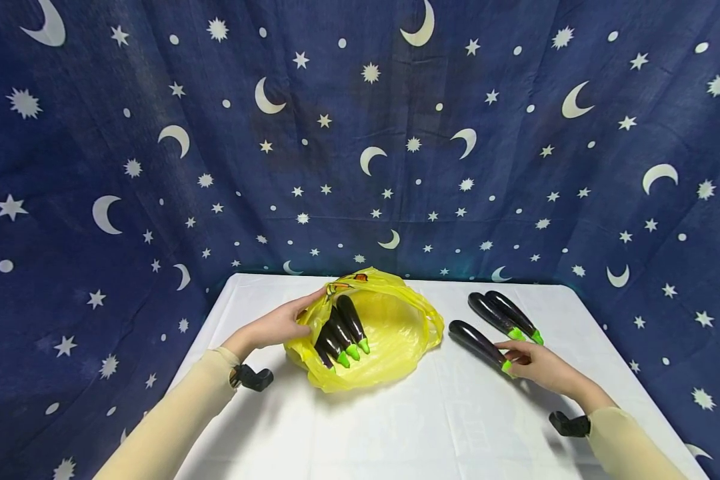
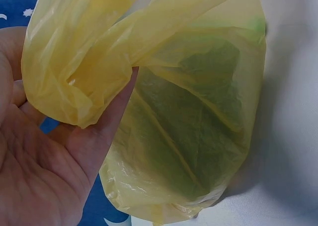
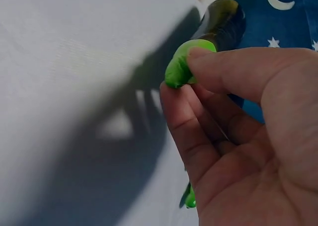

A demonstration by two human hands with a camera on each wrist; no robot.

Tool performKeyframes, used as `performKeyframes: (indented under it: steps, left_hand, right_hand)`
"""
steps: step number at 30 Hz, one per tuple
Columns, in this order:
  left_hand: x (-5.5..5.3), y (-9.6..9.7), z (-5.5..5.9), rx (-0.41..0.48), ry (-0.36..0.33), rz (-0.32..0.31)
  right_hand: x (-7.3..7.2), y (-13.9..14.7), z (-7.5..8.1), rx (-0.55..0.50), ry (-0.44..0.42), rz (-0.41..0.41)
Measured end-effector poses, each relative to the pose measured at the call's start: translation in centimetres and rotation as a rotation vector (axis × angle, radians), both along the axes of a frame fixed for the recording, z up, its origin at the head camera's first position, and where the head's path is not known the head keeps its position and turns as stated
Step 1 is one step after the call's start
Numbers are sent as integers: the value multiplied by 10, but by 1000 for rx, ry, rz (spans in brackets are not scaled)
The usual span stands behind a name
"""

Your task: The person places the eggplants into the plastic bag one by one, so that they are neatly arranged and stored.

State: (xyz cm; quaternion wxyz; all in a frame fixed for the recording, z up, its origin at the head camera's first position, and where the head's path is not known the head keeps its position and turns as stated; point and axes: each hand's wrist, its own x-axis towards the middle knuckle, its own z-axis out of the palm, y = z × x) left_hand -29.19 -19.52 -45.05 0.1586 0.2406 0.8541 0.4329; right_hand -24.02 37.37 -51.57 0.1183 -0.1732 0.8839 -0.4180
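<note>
A yellow plastic bag [image 1: 396,360] lies on its side with its mouth open toward the front. Several dark eggplants [image 1: 349,320] with green stem ends are inside it, on the left. My left hand [image 1: 279,323] holds the bag's left rim; in the left wrist view, thin yellow film [image 2: 84,77] runs between thumb and fingers. Right of the bag, my right hand [image 1: 540,367] pinches another eggplant [image 1: 475,341] by its green stem end [image 3: 181,62], between thumb and fingertips. The dark body points away from the hand, toward the bag.
Two more eggplants [image 1: 495,315] [image 1: 515,316] lie side by side at the back right of the white-covered table [image 1: 360,433]. A dark blue curtain [image 1: 336,167] with moons and stars hangs behind and along both sides.
</note>
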Motion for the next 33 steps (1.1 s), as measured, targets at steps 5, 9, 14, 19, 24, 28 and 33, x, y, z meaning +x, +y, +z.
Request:
performKeyframes:
  steps: [5,9,14,19,24,28,33]
  left_hand:
    - [2,0,1,-3,-3,0]
    - [2,0,2,-6,-1,-1]
    - [2,0,2,-4,-1,-4]
    - [1,0,2,-18,1,-5]
    - [0,-1,0,-28,-1,-2]
    - [-1,-1,-1,-23,-1,-1]
    - [-2,-1,-3,-17,3,0]
  right_hand:
    - [1,-3,-5,29,-33,14]
    - [2,-3,-7,31,-59,0]
    - [4,-3,-9,22,-46,3]
    - [5,-3,-9,26,-33,16]
    - [2,-5,-7,43,-66,-9]
    - [-5,-9,-4,28,-66,-6]
    - [-14,-14,-1,24,-47,37]
